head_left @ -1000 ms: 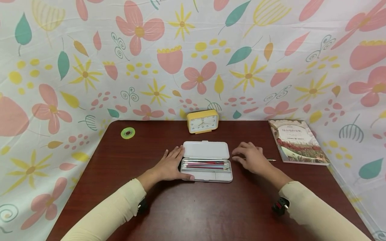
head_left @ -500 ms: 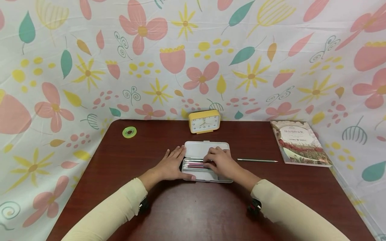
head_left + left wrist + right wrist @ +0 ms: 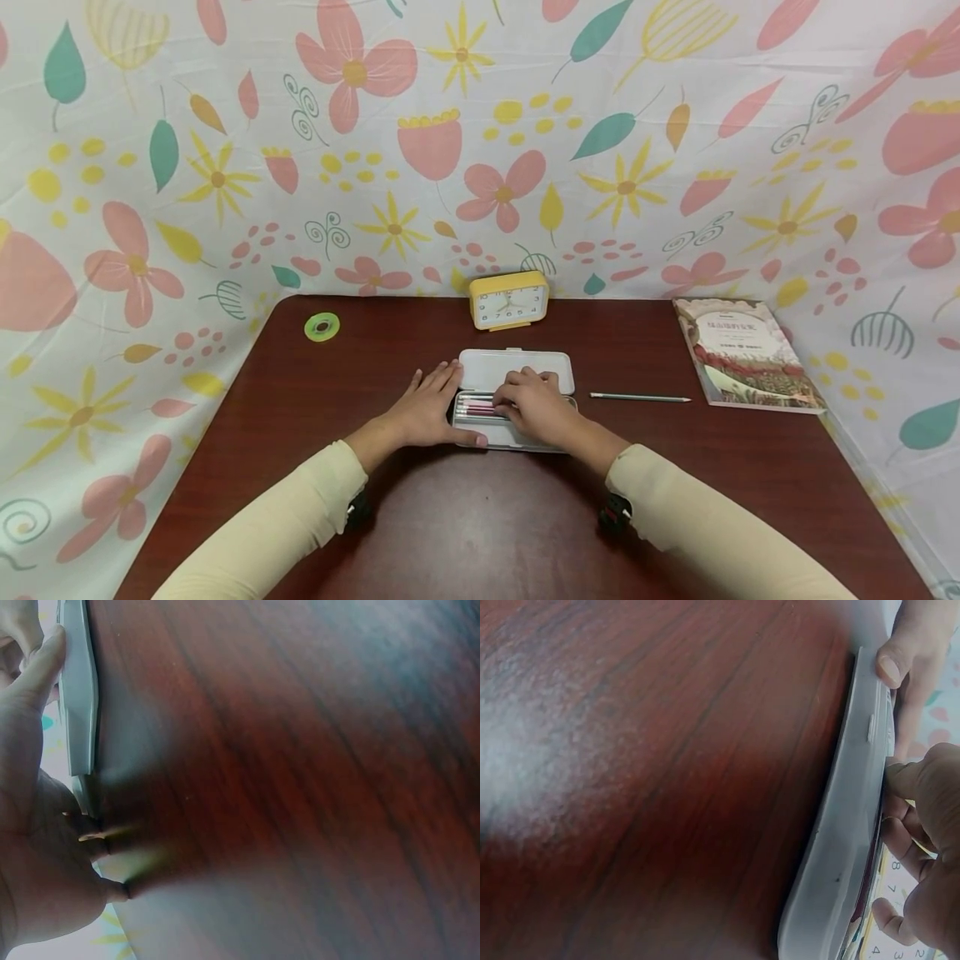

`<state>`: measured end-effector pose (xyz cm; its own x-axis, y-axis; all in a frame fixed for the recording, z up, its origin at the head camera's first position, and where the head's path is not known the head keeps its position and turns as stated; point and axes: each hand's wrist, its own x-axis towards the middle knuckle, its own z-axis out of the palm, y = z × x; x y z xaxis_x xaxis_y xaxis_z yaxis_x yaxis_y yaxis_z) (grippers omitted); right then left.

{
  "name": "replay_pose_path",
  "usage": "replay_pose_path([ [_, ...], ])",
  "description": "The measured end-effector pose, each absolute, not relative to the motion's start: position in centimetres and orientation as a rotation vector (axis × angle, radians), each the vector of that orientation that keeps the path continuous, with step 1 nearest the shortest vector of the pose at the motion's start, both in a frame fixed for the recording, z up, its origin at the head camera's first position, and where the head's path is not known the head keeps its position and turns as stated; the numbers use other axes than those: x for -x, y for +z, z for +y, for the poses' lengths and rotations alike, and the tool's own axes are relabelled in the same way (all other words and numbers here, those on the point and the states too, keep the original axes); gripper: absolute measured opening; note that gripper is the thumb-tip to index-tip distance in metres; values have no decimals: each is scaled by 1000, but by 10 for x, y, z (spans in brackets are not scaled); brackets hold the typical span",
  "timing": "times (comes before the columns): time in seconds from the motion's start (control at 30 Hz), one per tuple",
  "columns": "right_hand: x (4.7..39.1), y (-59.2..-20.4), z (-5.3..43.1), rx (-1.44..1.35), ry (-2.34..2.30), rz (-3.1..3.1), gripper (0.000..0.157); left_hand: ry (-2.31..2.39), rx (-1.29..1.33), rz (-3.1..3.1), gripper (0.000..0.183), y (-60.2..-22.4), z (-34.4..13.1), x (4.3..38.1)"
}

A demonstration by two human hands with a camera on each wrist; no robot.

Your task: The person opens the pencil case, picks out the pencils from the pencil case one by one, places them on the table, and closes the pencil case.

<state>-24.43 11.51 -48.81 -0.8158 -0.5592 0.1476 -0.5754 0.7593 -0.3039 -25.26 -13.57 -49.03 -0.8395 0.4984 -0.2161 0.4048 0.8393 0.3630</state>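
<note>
Head view: left fingers (image 3: 448, 383) wide against pencil case (image 3: 498, 432); right fingers (image 3: 507, 393) curled over pencils (image 3: 474, 408), grip unclear

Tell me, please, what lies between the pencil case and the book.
In the head view, one pencil lies on the table between the pencil case and the book, touching neither.

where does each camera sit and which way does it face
Head: on the head, facing forward and down at the open white rectangular pencil case on the red-brown wooden table; left hand, right hand and cream sleeves show.
Left wrist: on that wrist, facing the case's near wall and table; left hand shows.
Right wrist: on that wrist, facing the same wall; right hand and left thumb show.
Both wrist views share that wall and thumb.
</note>
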Motion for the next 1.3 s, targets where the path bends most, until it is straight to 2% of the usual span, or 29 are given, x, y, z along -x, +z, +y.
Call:
replay_pose_path([
  [1.3, 243, -480, 103, -917, 493, -2916, 7, 437, -693, 2725, 137, -491, -135, 252],
])
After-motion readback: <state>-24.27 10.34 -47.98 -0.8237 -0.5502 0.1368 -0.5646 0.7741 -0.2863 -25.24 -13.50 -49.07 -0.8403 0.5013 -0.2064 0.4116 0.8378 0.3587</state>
